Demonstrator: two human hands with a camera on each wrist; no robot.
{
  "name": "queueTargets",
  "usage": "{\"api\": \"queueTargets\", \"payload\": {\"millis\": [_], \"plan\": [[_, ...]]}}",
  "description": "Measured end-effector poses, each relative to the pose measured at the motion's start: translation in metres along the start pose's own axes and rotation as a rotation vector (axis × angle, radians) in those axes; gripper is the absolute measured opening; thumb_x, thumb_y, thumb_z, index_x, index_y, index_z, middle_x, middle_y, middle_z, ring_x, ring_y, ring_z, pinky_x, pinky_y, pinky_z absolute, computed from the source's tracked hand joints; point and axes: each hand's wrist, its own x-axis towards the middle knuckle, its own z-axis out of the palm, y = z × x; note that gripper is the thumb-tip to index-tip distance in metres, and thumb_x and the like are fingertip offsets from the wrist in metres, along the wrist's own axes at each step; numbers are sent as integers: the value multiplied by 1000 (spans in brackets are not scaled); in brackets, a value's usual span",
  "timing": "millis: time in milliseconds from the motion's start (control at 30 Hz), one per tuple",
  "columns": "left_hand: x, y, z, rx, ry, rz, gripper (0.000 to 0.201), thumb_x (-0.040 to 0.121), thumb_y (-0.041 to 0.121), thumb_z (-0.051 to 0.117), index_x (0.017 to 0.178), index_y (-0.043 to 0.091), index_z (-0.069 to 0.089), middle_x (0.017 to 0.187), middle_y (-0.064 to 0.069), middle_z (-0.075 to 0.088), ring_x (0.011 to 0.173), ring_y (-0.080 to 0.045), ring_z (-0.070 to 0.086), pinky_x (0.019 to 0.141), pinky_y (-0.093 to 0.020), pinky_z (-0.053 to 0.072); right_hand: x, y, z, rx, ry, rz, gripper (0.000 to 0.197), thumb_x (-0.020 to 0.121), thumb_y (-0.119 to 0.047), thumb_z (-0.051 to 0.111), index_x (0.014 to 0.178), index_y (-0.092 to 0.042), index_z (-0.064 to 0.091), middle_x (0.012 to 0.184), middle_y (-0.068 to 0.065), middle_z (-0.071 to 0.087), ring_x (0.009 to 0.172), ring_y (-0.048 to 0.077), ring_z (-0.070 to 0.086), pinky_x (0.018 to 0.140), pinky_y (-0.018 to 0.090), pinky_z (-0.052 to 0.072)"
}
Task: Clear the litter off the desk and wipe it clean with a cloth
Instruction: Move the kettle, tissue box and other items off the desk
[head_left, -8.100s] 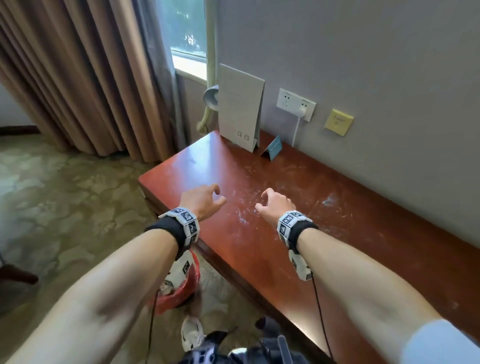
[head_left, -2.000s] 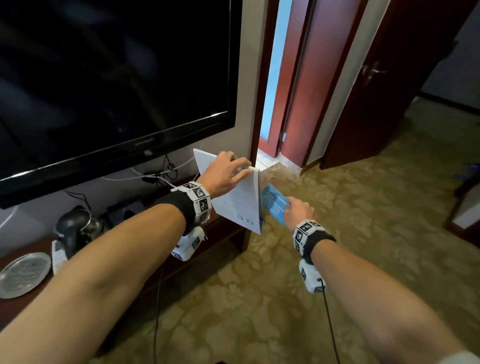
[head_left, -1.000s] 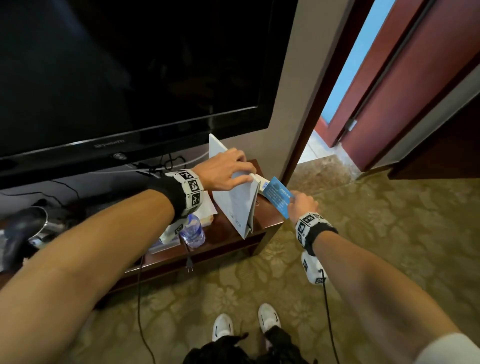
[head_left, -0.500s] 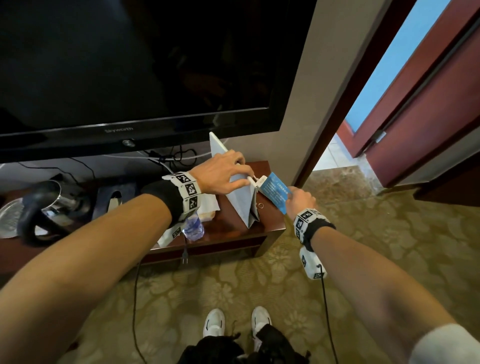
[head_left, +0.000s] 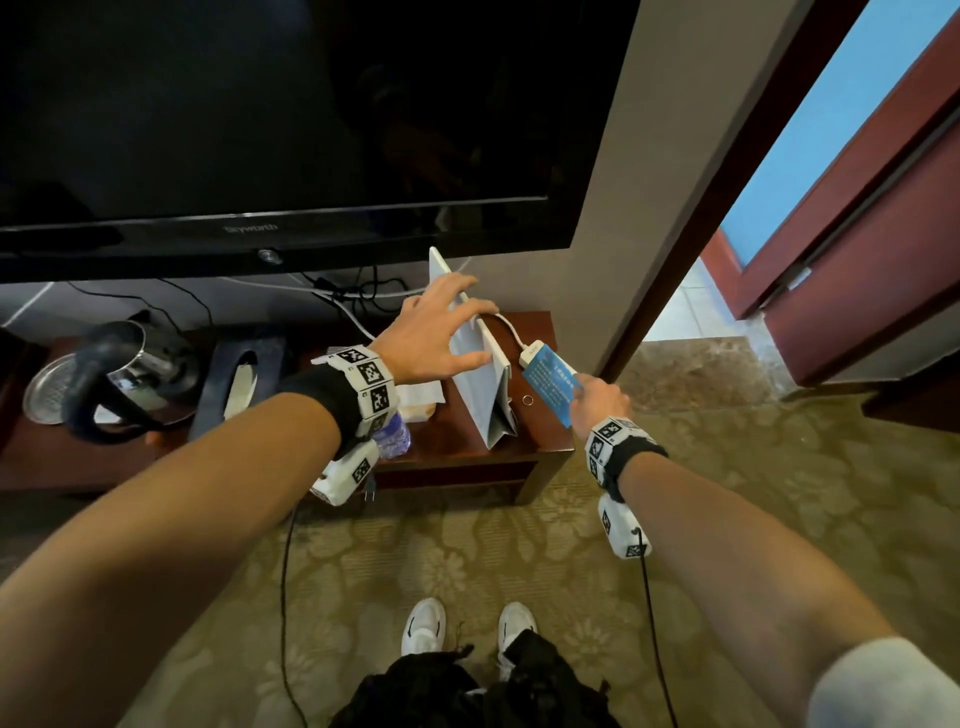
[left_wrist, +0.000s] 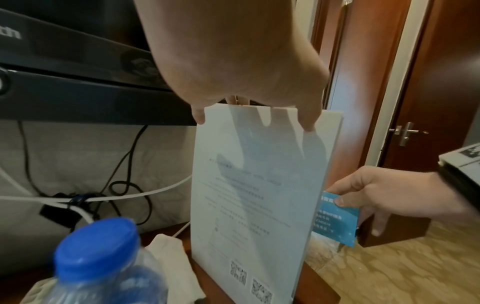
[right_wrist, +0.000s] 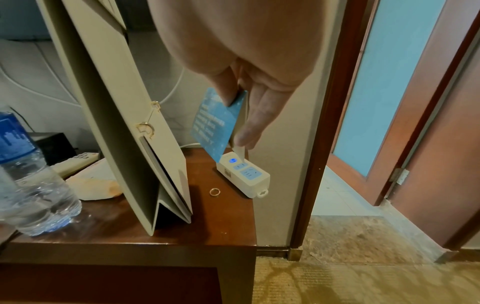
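Note:
A white folded stand-up sign (head_left: 480, 384) stands upright on the right end of the low wooden cabinet (head_left: 457, 447). My left hand (head_left: 447, 327) is at its top edge with the fingers spread straight; in the left wrist view the fingertips (left_wrist: 306, 123) touch the sign (left_wrist: 257, 195). My right hand (head_left: 595, 397) pinches a small blue card (head_left: 550, 384) between thumb and fingers. In the right wrist view the card (right_wrist: 218, 121) hangs just above a white power strip (right_wrist: 244, 176), to the right of the sign (right_wrist: 116, 102).
A gold ring (right_wrist: 215, 192) lies between the sign and the power strip. A water bottle (head_left: 392, 441), a crumpled tissue (head_left: 421, 395) and a kettle (head_left: 119, 374) stand further left, under the TV (head_left: 260, 130). A doorway (head_left: 857, 260) opens at the right.
My left hand has let go of the sign's top and spread its fingers; the sign now stands on the cabinet. The right hand still holds the blue card beside it.

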Motion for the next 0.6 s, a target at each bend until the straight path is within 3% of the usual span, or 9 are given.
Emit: {"api": "queueTargets", "payload": {"millis": [167,300,500,600], "plan": [[-17,4,6,14,27,-134,77,82,56,67,148,37,32,163,1,4,151,-23,0,113,-63,20,0,-7,-2,-17,-7,-52,37,102,-23,39,137,-20,50,123,18,60,112,37,56,92,43,52],[-25,7,11,10,-9,-220,97,78,60,71,154,38,14,164,0,-5,151,-26,-1,113,-63,18,1,-11,-4,-24,-15,-98,36,101,-22,39,135,-19,52,122,17,62,110,36,59,90,42,53],[-41,17,37,-223,26,-391,103,76,50,78,154,33,14,165,-3,0,150,-28,7,117,-58,24,1,-8,-1,-28,-14,-127,33,100,-24,42,131,-21,54,118,14,65,106,34,61,87,41,54],[-49,24,59,-298,11,-447,104,77,48,78,155,32,11,165,-3,-1,151,-27,2,118,-52,20,4,-3,4,-50,-24,-129,35,100,-23,41,133,-21,52,121,14,63,109,35,59,87,39,51]]}}
